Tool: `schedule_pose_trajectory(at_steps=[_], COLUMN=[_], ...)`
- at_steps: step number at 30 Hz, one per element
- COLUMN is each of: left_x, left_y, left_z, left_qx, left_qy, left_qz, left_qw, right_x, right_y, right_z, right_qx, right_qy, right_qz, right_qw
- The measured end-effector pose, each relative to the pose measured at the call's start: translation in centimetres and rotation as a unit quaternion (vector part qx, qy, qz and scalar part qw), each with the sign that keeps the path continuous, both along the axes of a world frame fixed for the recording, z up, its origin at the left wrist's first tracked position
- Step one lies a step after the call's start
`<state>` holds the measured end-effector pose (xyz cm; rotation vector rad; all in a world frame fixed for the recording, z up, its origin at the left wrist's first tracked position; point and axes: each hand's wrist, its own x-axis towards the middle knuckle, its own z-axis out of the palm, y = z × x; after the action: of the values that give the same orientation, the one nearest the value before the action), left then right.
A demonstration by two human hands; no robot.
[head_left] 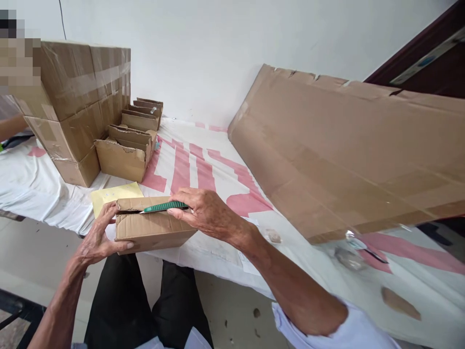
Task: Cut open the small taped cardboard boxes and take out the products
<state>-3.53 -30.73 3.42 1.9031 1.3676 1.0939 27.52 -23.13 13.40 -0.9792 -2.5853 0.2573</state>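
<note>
A small cardboard box sits at the front edge of the cloth-covered table, with a dark gap along its top seam at the left. My left hand grips the box's left end, thumb on the front side and fingers at the top corner. Over the right part of the box, my right hand is closed on a green ribbed cutter. The cutter lies along the top, its tip at the seam. Behind the box is a yellow sheet, partly covered.
Stacked taped cartons stand at the left, beside a row of opened boxes. A large cardboard sheet leans at the right. A magnifier-like object and small clear bags lie right. Another person's arm shows far left.
</note>
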Motion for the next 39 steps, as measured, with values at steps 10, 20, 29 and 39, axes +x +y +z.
schedule_pose_trajectory(at_steps=[10, 20, 29, 39], left_x=[0.1, 0.2, 0.4, 0.3], left_y=[0.2, 0.4, 0.4, 0.5], left_z=[0.4, 0.9, 1.5, 0.9], left_qx=[0.015, 0.028, -0.009, 0.014], left_qy=[0.015, 0.026, 0.054, 0.053], left_qz=[-0.007, -0.019, -0.021, -0.030], left_qw=[1.000, 0.999, 0.998, 0.998], right_x=[6.4, 8.5, 11.9, 11.9], right_y=[0.3, -1.3, -1.9, -3.3], right_z=[1.7, -0.5, -1.3, -17.9], right_qx=[0.023, 0.016, 0.068, 0.092], right_qy=[-0.063, 0.020, 0.052, 0.139], right_qz=[-0.039, -0.078, -0.136, -0.289], right_qw=[0.997, 0.997, 0.987, 0.943])
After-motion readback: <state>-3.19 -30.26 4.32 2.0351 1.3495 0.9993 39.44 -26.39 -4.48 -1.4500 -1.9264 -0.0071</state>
